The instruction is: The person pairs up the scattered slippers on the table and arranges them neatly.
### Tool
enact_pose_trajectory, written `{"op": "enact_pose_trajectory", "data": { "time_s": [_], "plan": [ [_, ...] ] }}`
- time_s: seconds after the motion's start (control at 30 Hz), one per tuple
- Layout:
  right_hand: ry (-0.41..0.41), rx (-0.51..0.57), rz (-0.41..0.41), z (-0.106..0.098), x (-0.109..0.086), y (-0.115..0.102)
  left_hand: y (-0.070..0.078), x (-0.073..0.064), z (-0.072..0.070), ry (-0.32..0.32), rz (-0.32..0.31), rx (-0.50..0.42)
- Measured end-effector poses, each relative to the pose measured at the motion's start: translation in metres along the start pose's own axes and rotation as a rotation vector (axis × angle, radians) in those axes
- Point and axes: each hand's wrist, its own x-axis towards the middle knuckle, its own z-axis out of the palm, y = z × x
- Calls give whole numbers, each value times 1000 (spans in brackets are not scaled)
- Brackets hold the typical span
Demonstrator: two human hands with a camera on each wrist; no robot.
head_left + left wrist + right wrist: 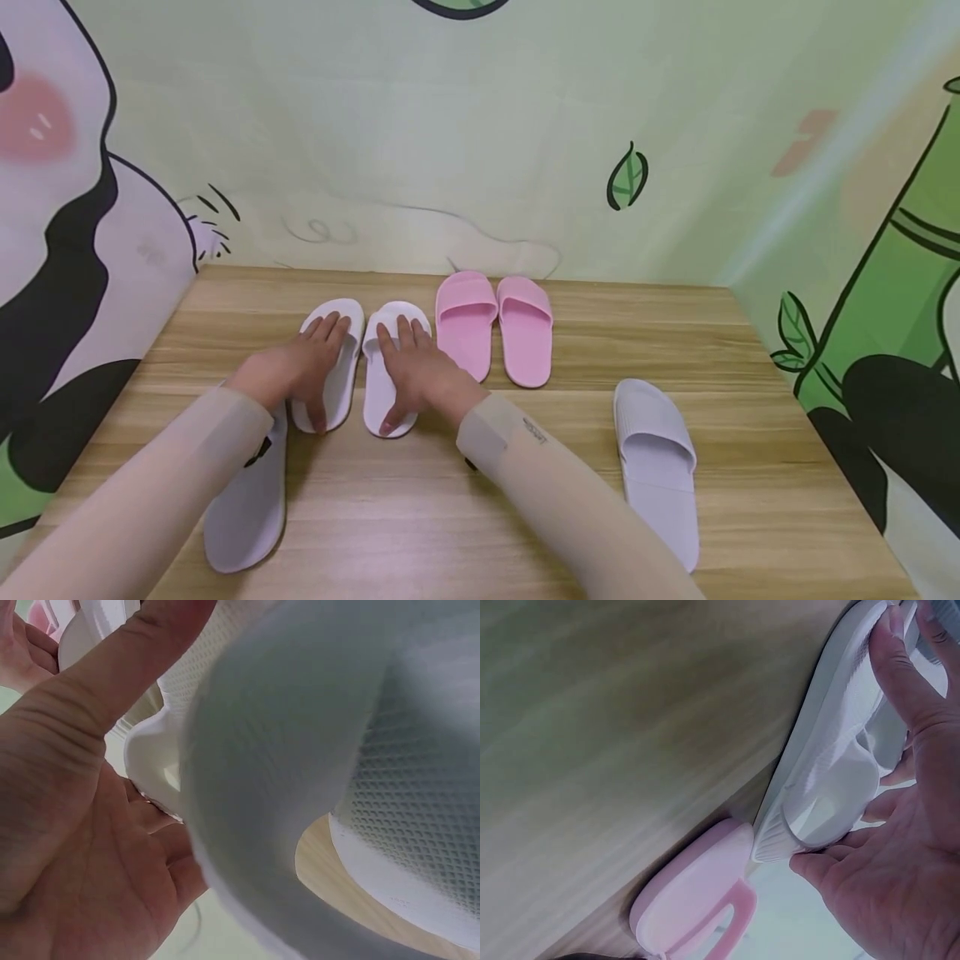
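Note:
Two small white slippers stand side by side, toes toward the wall. On the left white slipper rests my left hand, fingers extended over the strap and thumb down by the heel. My right hand lies in the same way on the right white slipper, its fingers spread across the strap. In the right wrist view the thumb touches the sole of a white slipper while the little finger meets the strap side. A larger white slipper fills much of the left wrist view.
A pair of pink slippers, left and right, stands just right of the white pair. The large white slipper lies partly under my left forearm; its like, a pale slipper, is at the right. Painted walls enclose the wooden board.

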Motion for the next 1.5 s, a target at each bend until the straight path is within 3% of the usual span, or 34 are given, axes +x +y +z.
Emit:
{"op": "enact_pose_trajectory", "data": {
  "time_s": [0.67,0.93,1.5],
  "plan": [
    [1,30,25,-10,21,11,-8,26,-10,-26,-50,24],
    [0,36,42,-12,28,13,-10,29,-15,-26,-62,-3],
    [21,45,63,-17,40,19,-9,37,-25,7,-57,49]
  ]
}}
